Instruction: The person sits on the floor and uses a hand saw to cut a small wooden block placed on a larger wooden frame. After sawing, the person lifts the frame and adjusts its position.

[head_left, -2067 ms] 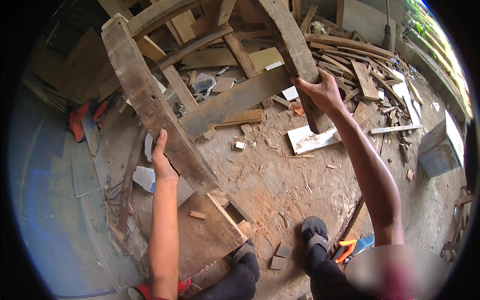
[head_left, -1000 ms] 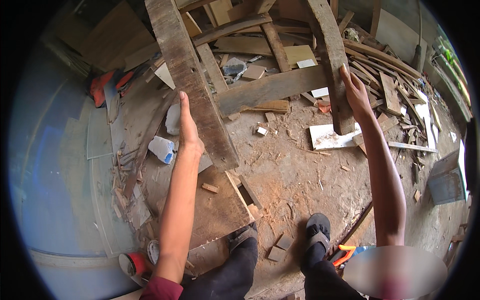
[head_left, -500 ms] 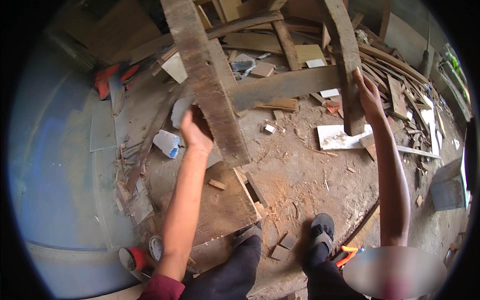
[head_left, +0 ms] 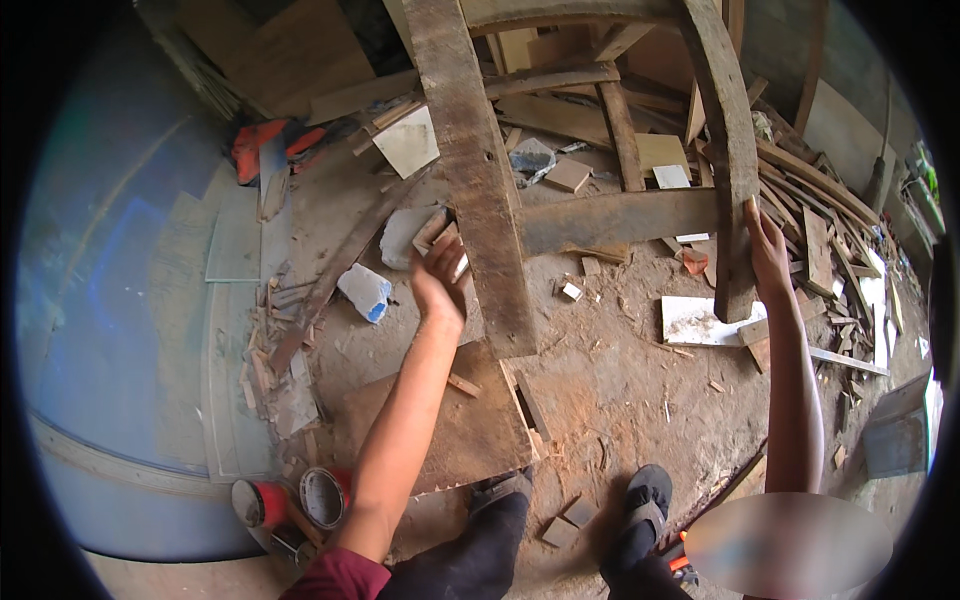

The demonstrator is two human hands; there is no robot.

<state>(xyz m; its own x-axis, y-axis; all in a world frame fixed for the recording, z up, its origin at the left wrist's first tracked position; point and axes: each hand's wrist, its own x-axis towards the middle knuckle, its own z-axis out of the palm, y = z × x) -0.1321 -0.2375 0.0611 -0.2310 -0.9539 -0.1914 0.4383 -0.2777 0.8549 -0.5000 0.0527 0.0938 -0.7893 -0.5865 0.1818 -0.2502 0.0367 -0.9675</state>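
A worn wooden frame, with two thick legs joined by cross rails, is tilted up in front of me. My right hand grips the outer side of its right leg, fingers partly hidden behind the wood. Just left of the left leg is my left hand, its fingers apart and no grip on the leg visible. Beyond those fingers show a small brown wood piece and a grey chunk. Below the left leg's end lies a brown board with a small wood strip on it.
Offcuts and long wood strips are heaped at the right and back. A white board lies beyond my feet. At lower left stand a red can and an open can, near glass sheets. A grey container stands right.
My left hand has come away from the left leg and its fingers have turned. The view has shifted, with the frame now farther right. My right hand keeps hold of the right leg.
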